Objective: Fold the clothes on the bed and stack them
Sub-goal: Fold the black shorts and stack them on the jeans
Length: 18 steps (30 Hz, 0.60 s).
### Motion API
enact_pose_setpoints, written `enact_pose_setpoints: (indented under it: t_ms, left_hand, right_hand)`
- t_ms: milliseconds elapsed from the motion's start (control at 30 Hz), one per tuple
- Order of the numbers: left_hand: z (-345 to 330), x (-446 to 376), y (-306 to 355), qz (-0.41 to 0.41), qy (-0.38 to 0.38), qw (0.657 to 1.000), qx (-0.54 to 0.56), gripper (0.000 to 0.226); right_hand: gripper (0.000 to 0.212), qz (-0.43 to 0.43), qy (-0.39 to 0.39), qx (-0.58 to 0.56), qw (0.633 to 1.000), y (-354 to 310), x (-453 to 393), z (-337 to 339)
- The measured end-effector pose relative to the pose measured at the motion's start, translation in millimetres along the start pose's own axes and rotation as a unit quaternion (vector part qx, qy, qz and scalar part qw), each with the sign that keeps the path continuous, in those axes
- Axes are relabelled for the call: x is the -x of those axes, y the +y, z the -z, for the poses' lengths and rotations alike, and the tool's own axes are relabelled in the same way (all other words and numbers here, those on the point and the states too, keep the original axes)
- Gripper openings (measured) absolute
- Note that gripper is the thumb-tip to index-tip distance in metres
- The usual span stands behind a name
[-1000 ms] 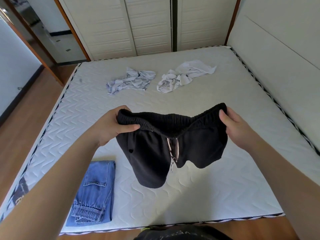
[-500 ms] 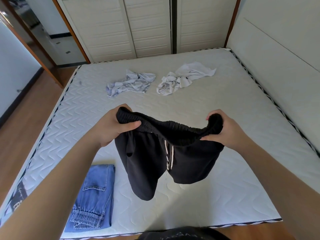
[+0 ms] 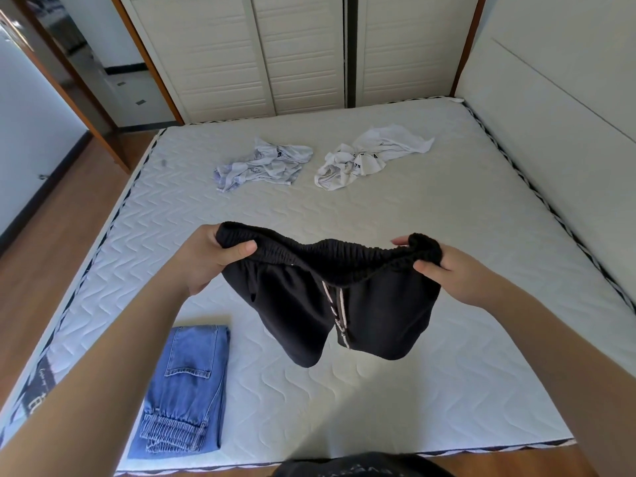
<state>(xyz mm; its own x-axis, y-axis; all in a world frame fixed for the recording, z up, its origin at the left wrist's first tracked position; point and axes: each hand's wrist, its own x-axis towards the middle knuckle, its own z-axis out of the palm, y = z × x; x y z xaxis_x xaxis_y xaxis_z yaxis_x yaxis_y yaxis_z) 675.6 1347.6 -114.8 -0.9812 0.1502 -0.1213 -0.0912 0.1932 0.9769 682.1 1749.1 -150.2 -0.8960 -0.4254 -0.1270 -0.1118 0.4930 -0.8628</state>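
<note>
White quilted mattress [image 3: 395, 215] fills the bedroom view, with closet doors [image 3: 296, 53] behind it. Above its near half, the left hand [image 3: 210, 259] and right hand [image 3: 457, 270] each pinch one end of the waistband of black shorts [image 3: 344, 304], which hang in the air. Folded jeans [image 3: 186, 390] lie near the front left edge; two crumpled light shirts [image 3: 265, 165] [image 3: 368, 156] lie farther back.

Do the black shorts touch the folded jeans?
Apart. The head view shows the shorts held up by both hands, with bare mattress between their hanging leg and the jeans.
</note>
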Motion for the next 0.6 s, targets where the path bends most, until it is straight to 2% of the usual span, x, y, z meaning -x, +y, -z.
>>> enact_pose_setpoints:
  t_ms: [100, 233, 300, 367, 467, 600]
  left_hand:
    - [6, 2, -1, -0.016, -0.010, 1.000, -0.017, 0.050]
    - [9, 9, -3, -0.038, -0.062, 0.997, 0.013, 0.065]
    - [9, 12, -5, -0.033, -0.072, 0.996, 0.038, 0.073]
    - [6, 13, -8, -0.010, -0.053, 0.995, 0.078, 0.066]
    - [-10, 16, -11, 0.048, 0.013, 0.982, 0.184, 0.041]
    - [-37, 17, -14, 0.115, 0.107, 0.940, 0.304, 0.047]
  right_hand:
    - [0.043, 0.003, -0.006, -0.026, 1.000, -1, 4, 0]
    - [0.030, -0.021, 0.047, -0.073, 0.996, -4, 11, 4]
    - [0.056, -0.041, 0.094, -0.093, 0.990, 0, 10, 6]
    - [0.080, -0.057, 0.112, -0.157, 0.980, 5, 7, 4]
    - [0.076, -0.095, 0.124, -0.322, 0.934, -1, -1, -11]
    - [0.065, -0.127, 0.169, -0.415, 0.885, -7, -11, -31]
